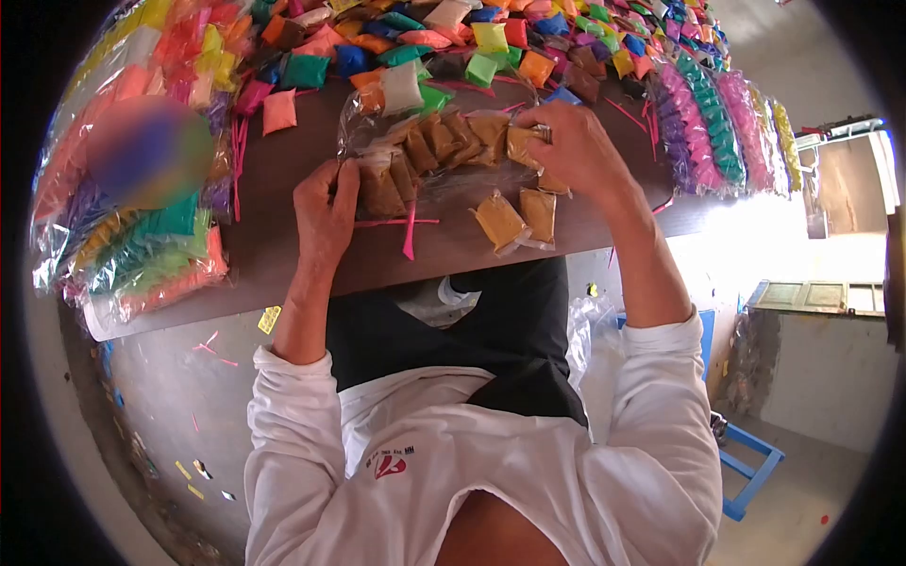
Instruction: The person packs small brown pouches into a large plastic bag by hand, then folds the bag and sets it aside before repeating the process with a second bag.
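A row of small brown-filled packets (444,141) lies in a clear plastic bag (357,121) on the dark table, between my two hands. My left hand (326,208) is closed at the bag's left end, thumb and fingers pinching the clear plastic beside the leftmost packet. At the other end my right hand (580,151) is closed, its fingertips on a brown packet (524,146). Two loose brown packets, one at the left (500,223) and one at the right (538,215), lie nearer to me, below the row. Some of my right fingers are hidden behind the hand.
A large heap of colourful packets (406,42) covers the back of the table. Filled clear bags are stacked at the left (151,255) and right (703,123). Pink strips (409,231) lie on the tabletop (283,255). A blue stool (750,481) stands at my right.
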`<state>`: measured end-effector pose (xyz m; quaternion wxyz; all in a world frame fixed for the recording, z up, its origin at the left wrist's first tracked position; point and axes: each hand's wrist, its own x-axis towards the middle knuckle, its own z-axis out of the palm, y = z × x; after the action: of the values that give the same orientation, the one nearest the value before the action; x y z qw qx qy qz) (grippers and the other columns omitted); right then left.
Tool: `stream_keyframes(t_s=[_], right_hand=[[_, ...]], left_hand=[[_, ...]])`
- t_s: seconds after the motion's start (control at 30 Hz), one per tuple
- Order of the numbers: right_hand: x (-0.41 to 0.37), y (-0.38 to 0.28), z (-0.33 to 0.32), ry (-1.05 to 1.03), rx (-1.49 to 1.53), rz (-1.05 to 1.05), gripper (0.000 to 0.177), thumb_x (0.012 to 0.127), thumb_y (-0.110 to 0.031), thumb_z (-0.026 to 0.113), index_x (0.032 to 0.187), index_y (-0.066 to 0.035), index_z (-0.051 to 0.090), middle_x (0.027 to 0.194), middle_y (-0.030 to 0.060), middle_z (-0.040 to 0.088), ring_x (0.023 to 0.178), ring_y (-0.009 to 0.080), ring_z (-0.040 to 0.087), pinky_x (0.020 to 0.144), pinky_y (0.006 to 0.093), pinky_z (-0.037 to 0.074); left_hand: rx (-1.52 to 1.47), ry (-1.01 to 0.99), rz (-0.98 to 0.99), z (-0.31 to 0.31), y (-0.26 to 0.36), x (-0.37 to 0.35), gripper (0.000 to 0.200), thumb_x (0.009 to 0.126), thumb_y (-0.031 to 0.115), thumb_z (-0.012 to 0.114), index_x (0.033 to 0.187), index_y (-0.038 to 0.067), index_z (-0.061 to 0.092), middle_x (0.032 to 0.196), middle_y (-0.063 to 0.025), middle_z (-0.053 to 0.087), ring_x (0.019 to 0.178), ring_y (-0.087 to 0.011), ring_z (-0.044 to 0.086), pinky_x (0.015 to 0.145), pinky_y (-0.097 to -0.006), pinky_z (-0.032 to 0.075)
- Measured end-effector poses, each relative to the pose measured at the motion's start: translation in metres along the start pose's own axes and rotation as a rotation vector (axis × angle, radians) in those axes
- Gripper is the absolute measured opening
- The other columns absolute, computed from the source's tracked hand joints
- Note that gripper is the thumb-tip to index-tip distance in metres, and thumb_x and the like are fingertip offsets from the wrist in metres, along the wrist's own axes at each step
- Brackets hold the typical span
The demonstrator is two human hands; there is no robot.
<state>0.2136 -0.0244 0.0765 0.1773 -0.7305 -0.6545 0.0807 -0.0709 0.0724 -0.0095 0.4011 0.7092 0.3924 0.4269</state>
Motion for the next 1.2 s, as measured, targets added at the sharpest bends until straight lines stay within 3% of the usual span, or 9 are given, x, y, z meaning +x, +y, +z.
stream_keyframes(t_s=[0.13, 0.23, 0.33, 0.43, 0.63, 0.73, 0.83, 0.93, 1.2], right_hand=[[0.030, 0.004, -0.009, -0.270, -0.135, 0.019, 0.029, 0.075, -0.014, 0.064, 0.101, -0.001, 0.070, 0.095, 0.0186, 0.069, 0.092, 0.0335, 0.066, 0.083, 0.0399, 0.051], [0.048, 0.008, -0.001, -0.209, -0.189, -0.067, 0.032, 0.077, -0.017, 0.065, 0.105, -0.003, 0.069, 0.097, 0.0194, 0.069, 0.090, 0.0343, 0.067, 0.082, 0.0400, 0.052], [0.043, 0.000, 0.007, 0.117, -0.124, -0.034, 0.036, 0.080, -0.024, 0.069, 0.110, -0.004, 0.069, 0.093, 0.0168, 0.071, 0.088, 0.0320, 0.068, 0.083, 0.0382, 0.052], [0.032, -0.008, -0.003, -0.041, 0.220, 0.146, 0.045, 0.079, -0.028, 0.074, 0.117, -0.005, 0.065, 0.103, 0.0144, 0.070, 0.099, 0.0271, 0.067, 0.089, 0.0365, 0.050], [0.011, 0.018, 0.005, -0.052, 0.110, -0.158, 0.058, 0.075, -0.027, 0.081, 0.125, -0.007, 0.059, 0.128, 0.0108, 0.058, 0.111, 0.0225, 0.059, 0.094, 0.0334, 0.047], [0.013, 0.025, 0.012, 0.133, -0.097, -0.254, 0.058, 0.075, -0.030, 0.081, 0.125, -0.008, 0.060, 0.123, 0.0097, 0.060, 0.101, 0.0234, 0.061, 0.089, 0.0347, 0.049], [0.015, 0.016, 0.010, 0.080, 0.086, -0.025, 0.057, 0.077, -0.036, 0.077, 0.123, -0.007, 0.060, 0.119, 0.0163, 0.058, 0.112, 0.0332, 0.056, 0.095, 0.0419, 0.045], [0.006, 0.006, 0.005, 0.170, -0.064, -0.070, 0.064, 0.073, -0.034, 0.080, 0.128, -0.012, 0.057, 0.104, 0.0130, 0.065, 0.089, 0.0297, 0.065, 0.076, 0.0416, 0.051], [-0.016, 0.000, 0.013, 0.150, -0.086, 0.025, 0.058, 0.078, -0.022, 0.074, 0.130, -0.014, 0.052, 0.084, 0.0156, 0.066, 0.082, 0.0360, 0.065, 0.074, 0.0424, 0.051]], left_hand=[[-0.049, -0.002, -0.016, 0.002, -0.008, -0.001, 0.030, 0.096, 0.016, 0.056, 0.074, -0.004, 0.055, 0.062, -0.0025, 0.044, 0.061, -0.0075, 0.040, 0.054, -0.0282, 0.036], [-0.024, -0.017, -0.019, 0.000, -0.003, -0.001, 0.030, 0.095, 0.017, 0.057, 0.074, -0.004, 0.055, 0.062, -0.0030, 0.045, 0.062, -0.0074, 0.041, 0.054, -0.0285, 0.037], [-0.017, 0.026, 0.023, 0.001, -0.003, -0.001, 0.031, 0.096, 0.018, 0.057, 0.074, -0.004, 0.055, 0.061, -0.0033, 0.045, 0.062, -0.0072, 0.041, 0.054, -0.0286, 0.037], [0.001, -0.009, -0.027, -0.001, -0.002, -0.002, 0.032, 0.096, 0.018, 0.057, 0.073, -0.004, 0.054, 0.062, -0.0032, 0.045, 0.062, -0.0072, 0.041, 0.054, -0.0285, 0.037], [-0.043, 0.005, 0.000, 0.002, -0.005, 0.000, 0.033, 0.095, 0.018, 0.057, 0.072, -0.004, 0.051, 0.063, -0.0021, 0.041, 0.063, -0.0070, 0.037, 0.054, -0.0278, 0.035], [-0.044, -0.009, -0.024, 0.002, -0.005, -0.001, 0.032, 0.095, 0.017, 0.057, 0.072, -0.004, 0.051, 0.063, -0.0020, 0.039, 0.062, -0.0073, 0.036, 0.055, -0.0277, 0.034], [-0.014, 0.003, 0.006, 0.002, -0.009, -0.001, 0.032, 0.095, 0.017, 0.057, 0.071, -0.004, 0.050, 0.063, -0.0023, 0.039, 0.063, -0.0076, 0.036, 0.055, -0.0280, 0.034], [-0.015, 0.016, 0.038, 0.002, -0.007, 0.000, 0.032, 0.095, 0.016, 0.057, 0.071, -0.004, 0.050, 0.063, -0.0027, 0.040, 0.062, -0.0080, 0.036, 0.055, -0.0285, 0.034], [0.015, -0.008, 0.020, 0.002, -0.003, 0.000, 0.031, 0.095, 0.015, 0.056, 0.072, -0.005, 0.049, 0.063, -0.0048, 0.040, 0.061, -0.0095, 0.036, 0.054, -0.0296, 0.034]])
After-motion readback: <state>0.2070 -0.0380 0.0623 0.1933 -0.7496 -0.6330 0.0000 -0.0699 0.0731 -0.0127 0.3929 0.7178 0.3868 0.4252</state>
